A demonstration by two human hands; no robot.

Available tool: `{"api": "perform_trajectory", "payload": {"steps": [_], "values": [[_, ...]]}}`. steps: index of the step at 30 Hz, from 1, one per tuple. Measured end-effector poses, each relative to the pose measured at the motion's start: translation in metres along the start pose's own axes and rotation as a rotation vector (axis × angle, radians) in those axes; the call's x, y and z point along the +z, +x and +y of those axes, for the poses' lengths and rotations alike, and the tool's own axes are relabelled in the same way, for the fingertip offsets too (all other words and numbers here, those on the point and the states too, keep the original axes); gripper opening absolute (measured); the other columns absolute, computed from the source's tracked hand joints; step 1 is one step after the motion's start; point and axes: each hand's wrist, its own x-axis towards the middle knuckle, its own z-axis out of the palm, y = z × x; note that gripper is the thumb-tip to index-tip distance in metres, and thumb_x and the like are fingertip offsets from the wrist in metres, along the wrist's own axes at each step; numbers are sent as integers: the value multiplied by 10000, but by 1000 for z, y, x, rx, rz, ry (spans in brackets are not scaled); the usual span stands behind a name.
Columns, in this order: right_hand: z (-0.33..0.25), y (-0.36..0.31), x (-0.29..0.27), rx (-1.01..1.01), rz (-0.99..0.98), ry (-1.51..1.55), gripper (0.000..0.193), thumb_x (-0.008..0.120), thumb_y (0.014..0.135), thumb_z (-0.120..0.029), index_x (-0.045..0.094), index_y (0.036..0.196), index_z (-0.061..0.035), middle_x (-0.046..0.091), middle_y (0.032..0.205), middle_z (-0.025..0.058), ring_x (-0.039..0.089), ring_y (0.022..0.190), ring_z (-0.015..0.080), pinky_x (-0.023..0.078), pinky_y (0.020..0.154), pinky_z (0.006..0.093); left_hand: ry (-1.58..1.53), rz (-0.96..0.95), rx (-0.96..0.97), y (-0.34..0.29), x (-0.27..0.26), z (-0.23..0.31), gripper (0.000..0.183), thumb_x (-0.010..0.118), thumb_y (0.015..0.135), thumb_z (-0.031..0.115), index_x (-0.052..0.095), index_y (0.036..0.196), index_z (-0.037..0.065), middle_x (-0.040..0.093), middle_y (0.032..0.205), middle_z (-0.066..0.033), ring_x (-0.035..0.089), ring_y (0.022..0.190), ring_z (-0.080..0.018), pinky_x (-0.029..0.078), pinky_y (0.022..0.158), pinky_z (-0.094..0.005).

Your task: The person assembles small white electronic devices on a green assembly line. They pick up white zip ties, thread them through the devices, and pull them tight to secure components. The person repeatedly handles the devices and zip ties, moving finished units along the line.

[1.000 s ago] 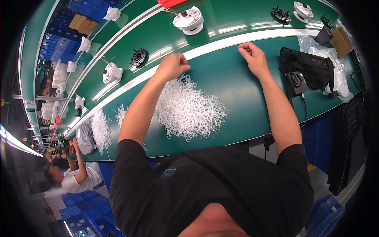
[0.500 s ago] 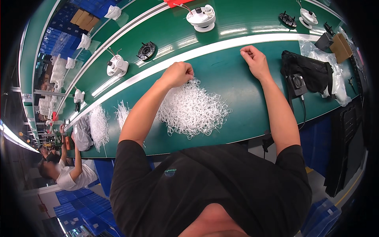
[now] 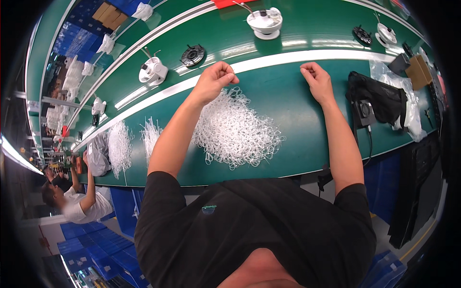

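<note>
The left hand is stretched forward over the green tabletop, its fingers curled into a closed grip at the far edge of a heap of white plastic rings; whether a ring is pinched inside cannot be told. The right hand is laid on the tabletop well apart from the heap, its fingers curled into a loose fist, with nothing seen in its grip. The heap is seen as a tangled, loose mound of thin white loops, spread between the two forearms and nearer the left one. Beyond the hands, a white round housing and a black round grille are carried on the conveyor belt. A black bag is lying to the right.
</note>
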Motion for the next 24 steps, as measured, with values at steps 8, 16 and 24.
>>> {"api": "perform_trajectory", "payload": {"steps": [8, 16, 24], "values": [[9, -1, -3, -7, -24, 19, 131, 649, 941, -128, 663, 987, -6, 622, 818, -27, 522, 737, 51, 449, 684, 214, -464, 434, 3, -49, -47, -7, 185, 607, 973, 110, 615, 1112, -12, 677, 903, -86, 640, 751, -140, 542, 651, -275], [3, 0, 2, 15, 7, -19, 167, 658, 942, -164, 676, 995, -7, 608, 814, -30, 496, 702, 51, 428, 648, 219, -324, 1287, -134, -58, -191, -65, 451, 663, 949, 300, 540, 1139, -90, 655, 1021, -187, 678, 735, -244, 584, 540, -329], [4, 1, 2, -67, 18, -49, 214, 656, 945, -192, 708, 1033, -3, 673, 896, 42, 586, 782, 99, 469, 712, 250, -489, 1006, -141, -19, -223, -86, 319, 535, 954, 123, 478, 1128, -139, 609, 1052, -240, 707, 758, -320, 631, 592, -346]]}}
